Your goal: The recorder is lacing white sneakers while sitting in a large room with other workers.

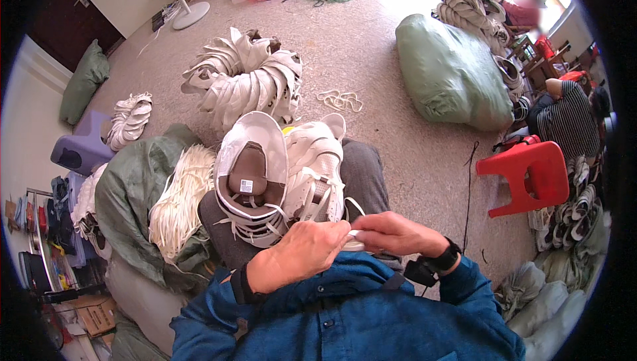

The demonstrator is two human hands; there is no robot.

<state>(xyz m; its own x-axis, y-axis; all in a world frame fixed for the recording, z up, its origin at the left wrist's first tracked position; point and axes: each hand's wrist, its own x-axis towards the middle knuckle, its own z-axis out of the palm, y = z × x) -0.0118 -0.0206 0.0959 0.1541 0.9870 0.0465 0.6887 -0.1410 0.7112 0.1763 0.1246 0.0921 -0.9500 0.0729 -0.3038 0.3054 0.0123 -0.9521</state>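
Two stacks of pale shoe uppers lie on my lap. The left stack [252, 162] shows a brown lining and a white label inside its top upper; the right stack [317, 165] shows its mesh front and loose lacing. Close to my body, below the right stack, my two hands meet. My left hand [302, 253] is closed, with its fingertips pinching a white shoelace [353, 233]. Opposite it, my right hand [401, 233] is closed on the same lace. Fingers partly hide the lace, and its far end cannot be made out.
A bundle of white laces [180, 205] lies on green sacking at my left. Ahead on the floor sits a ring of uppers [249, 82] beside a loose lace [340, 100]. A green sack [448, 72], red stool [527, 178] and a person in stripes [567, 119] are at the right.
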